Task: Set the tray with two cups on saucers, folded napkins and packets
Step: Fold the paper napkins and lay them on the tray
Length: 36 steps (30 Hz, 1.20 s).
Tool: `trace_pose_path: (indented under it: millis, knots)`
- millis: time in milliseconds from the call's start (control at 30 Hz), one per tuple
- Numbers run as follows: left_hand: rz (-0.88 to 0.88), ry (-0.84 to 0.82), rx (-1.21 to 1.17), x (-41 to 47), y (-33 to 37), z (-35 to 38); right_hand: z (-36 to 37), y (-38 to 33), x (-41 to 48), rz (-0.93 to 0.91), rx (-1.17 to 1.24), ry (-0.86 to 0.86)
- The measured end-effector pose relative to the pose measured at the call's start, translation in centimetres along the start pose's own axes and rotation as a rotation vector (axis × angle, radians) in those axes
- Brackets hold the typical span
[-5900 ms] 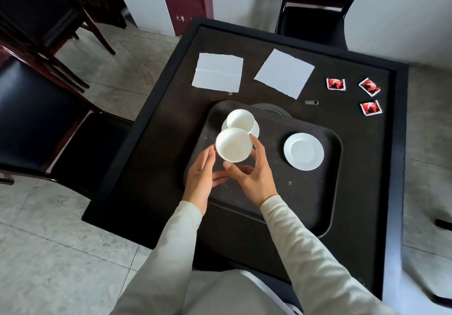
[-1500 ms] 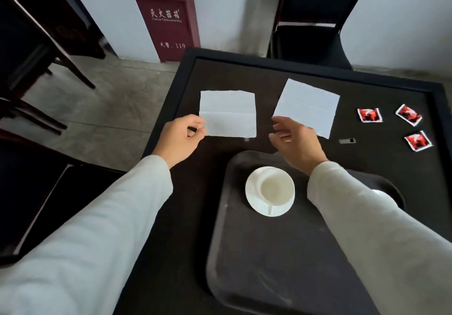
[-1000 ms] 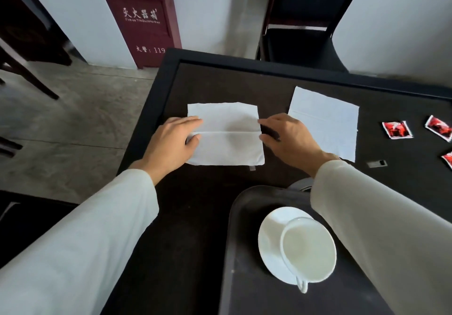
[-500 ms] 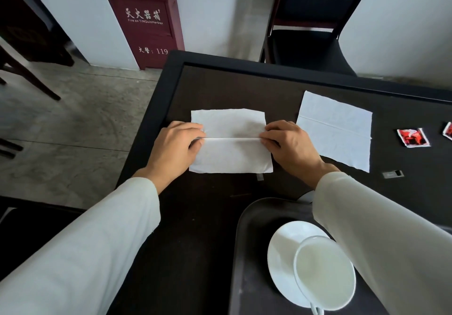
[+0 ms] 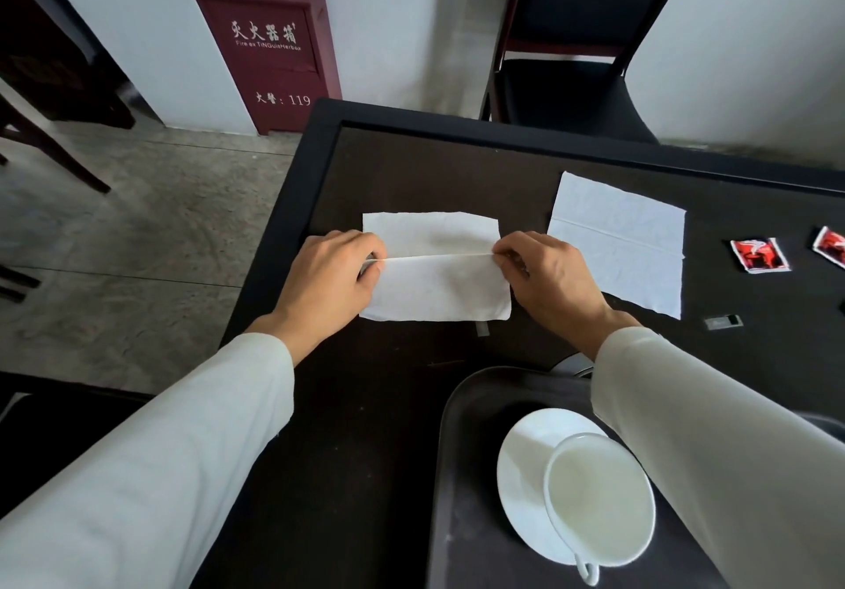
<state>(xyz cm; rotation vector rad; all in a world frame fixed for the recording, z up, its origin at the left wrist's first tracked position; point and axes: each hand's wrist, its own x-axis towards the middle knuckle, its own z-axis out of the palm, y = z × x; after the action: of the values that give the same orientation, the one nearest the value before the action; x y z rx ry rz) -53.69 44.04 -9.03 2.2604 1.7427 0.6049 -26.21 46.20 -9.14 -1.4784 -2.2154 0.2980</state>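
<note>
White napkin flat w/ raised centre crease — left hand, right hand pinch crease ends.

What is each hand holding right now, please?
Left hand: closed, pinching the left napkin at its crease.
Right hand: closed, pinching the same crease.

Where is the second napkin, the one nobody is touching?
In the head view the second napkin lies flat on the table, to the right of the right hand and left of the red packets.
</note>
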Motion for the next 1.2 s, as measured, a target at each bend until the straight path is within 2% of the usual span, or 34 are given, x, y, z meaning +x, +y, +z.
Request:
trace_pose_path:
  millis: [333,700,1033,1200]
  knots:
    - [-0.031,-0.061,-0.086,-0.7,1.4,-2.3,-3.3,-0.9,-1.1,0.040,0.036,0.029]
    - [-0.060,-0.078,-0.163,-0.3,5.3,-8.3,-11.7,-3.9,-2.0,0.119,0.074,0.032]
    - [-0.051,0.002,-0.237,-1.7,12.3,-13.2,-20.0,-5.2,-5.8,0.135,0.159,0.059]
    - [-0.131,0.189,-0.289,-4.6,17.1,-13.9,-23.6,-6.6,-9.6,0.167,0.314,0.039]
